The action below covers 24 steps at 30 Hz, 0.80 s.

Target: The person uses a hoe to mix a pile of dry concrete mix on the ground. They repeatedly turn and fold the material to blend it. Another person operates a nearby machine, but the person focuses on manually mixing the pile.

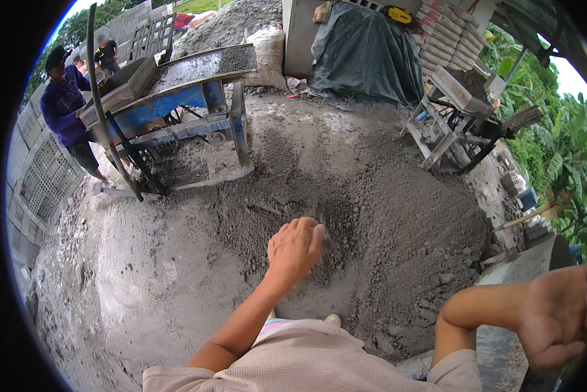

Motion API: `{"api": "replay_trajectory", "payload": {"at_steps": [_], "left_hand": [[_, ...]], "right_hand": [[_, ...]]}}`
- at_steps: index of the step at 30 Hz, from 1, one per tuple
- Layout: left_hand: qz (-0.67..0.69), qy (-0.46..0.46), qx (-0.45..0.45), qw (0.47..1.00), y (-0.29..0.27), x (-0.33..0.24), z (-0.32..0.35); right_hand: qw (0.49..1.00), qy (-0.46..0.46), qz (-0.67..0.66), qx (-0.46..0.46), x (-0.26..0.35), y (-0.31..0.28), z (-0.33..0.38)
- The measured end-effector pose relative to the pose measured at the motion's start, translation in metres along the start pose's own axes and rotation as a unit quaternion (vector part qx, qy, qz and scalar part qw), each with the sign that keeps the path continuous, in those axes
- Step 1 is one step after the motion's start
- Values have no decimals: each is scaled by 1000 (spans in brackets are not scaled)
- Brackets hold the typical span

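While the left hand [295,248] fingers curl loosely, grey sand pile [372,215] lies just beyond them

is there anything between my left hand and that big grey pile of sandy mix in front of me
Nothing visible. The left hand is closed and already down against the grey heap of sandy cement mix. The right hand hangs off to the side, away from the heap.
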<state>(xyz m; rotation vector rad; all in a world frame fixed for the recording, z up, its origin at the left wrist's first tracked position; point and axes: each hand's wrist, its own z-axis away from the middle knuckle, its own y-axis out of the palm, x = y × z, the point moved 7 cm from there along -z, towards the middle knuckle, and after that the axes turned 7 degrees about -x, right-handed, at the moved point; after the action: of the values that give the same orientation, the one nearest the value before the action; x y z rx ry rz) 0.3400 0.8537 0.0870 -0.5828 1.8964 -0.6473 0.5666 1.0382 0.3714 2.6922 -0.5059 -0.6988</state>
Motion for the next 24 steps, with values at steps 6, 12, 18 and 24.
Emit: {"api": "replay_trajectory", "payload": {"at_steps": [6,12,18,24], "left_hand": [[301,-103,-12,948,-9,11,5],[453,-87,-71,884,-11,13,13],[413,-70,-164,893,-26,17,17],[326,24,-322,889,-28,21,23]], "right_hand": [[623,705,-305,-145,-52,36,272],[401,779,-335,-345,-9,54,364],[578,762,-229,-180,10,49,381],[597,777,-137,-148,15,47,375]]}}
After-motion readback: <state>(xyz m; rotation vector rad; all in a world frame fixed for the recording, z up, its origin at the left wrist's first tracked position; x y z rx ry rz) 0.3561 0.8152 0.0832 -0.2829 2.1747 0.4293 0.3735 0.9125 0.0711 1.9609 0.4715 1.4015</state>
